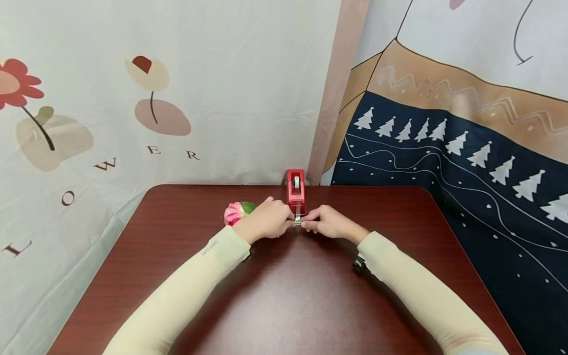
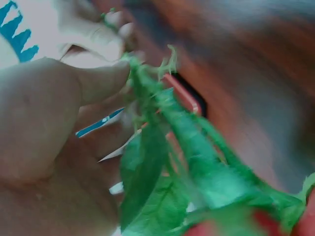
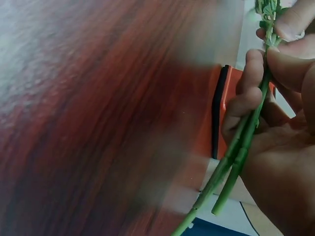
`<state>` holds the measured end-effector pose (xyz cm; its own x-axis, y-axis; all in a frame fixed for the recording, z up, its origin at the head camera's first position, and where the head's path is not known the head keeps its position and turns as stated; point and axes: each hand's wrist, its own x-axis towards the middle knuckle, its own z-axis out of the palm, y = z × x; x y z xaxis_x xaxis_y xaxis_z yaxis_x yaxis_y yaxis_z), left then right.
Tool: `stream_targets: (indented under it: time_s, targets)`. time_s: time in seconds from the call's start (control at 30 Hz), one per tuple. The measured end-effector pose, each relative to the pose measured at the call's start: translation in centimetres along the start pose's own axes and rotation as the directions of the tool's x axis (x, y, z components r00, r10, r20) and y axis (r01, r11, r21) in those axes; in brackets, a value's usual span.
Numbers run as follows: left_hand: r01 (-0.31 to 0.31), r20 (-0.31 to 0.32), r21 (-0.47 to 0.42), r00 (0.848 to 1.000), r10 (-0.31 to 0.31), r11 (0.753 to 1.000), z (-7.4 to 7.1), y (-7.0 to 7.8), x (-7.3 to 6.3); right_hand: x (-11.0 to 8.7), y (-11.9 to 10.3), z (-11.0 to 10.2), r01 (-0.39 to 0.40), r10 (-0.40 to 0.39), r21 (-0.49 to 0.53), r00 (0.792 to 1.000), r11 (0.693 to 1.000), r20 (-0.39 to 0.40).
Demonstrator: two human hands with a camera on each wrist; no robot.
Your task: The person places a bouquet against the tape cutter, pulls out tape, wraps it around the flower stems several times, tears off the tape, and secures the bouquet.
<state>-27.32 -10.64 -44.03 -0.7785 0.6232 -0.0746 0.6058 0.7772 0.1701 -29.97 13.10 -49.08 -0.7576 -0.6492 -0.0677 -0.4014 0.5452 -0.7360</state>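
A pink flower (image 1: 233, 213) with green leaves (image 2: 150, 179) lies to the left of my left hand (image 1: 271, 219), whose thumb and fingers pinch its leafy stems. From the other side my right hand (image 1: 327, 222) pinches the green stems (image 3: 246, 132) close to the left fingertips. Two cut stem ends hang down past the right palm in the right wrist view. Just beyond both hands stands a red tape dispenser (image 1: 296, 190). A clear strip of tape (image 1: 298, 210) runs from its front to the stems between my fingertips.
A dark red-brown wooden table (image 1: 306, 296) with rounded far corners lies under the hands. Behind its far edge hangs a pale cloth with printed flowers (image 1: 151, 93). To the right is a navy cloth with white trees (image 1: 404, 130).
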Motion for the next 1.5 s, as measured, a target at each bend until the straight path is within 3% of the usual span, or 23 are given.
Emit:
stream_targets:
  time_s: [0.13,0.27,0.37,0.47,0.6,0.73,0.9,1.1,1.27,1.5]
  targets:
    - [0.026,0.123,-0.137,0.992,-0.009,0.99,-1.0,-0.6,0.7,-0.4,0.0,0.3,0.026,-0.028,-0.039,0.998,0.999,-0.047]
    - [0.045,0.239,-0.204,0.971,0.005,0.978,-1.5,-1.4,1.3,-0.7,0.0,0.6,0.062,-0.07,-0.078,0.992,0.995,-0.102]
    - [0.057,0.292,-0.223,0.956,0.011,0.973,-1.5,-1.8,1.7,-0.7,-0.1,0.9,0.097,-0.112,-0.116,0.985,0.989,-0.134]
    - [0.055,0.302,-0.234,0.953,0.018,0.971,-1.4,-2.0,1.9,-0.7,0.0,1.2,0.125,-0.149,-0.149,0.976,0.981,-0.161]
    - [0.044,0.256,-0.235,0.967,0.018,0.971,-1.2,-2.0,1.8,-0.7,-0.1,1.2,0.133,-0.162,-0.162,0.97,0.978,-0.182]
    - [0.02,0.195,-0.203,0.981,0.021,0.979,-0.9,-1.6,1.4,-0.6,-0.2,0.9,0.104,-0.129,-0.167,0.981,0.981,-0.148]
    - [-0.013,0.128,-0.1,0.991,0.026,0.995,-0.5,-0.9,1.0,-0.2,-0.5,-0.1,0.04,-0.048,-0.15,0.998,0.988,-0.051]
    - [-0.046,0.017,0.07,0.999,0.045,0.996,0.0,-0.2,0.7,0.4,-0.8,-1.4,-0.02,0.022,-0.112,1.0,0.994,0.021]
    - [-0.09,-0.086,0.204,0.99,0.109,0.975,0.8,-0.2,0.2,0.8,-1.0,-2.2,-0.021,0.032,-0.102,0.994,0.995,0.109]
    - [-0.126,-0.209,0.386,0.953,0.219,0.914,1.7,-0.3,-0.2,1.3,-1.0,-2.8,-0.038,0.049,-0.06,0.982,0.997,0.182]
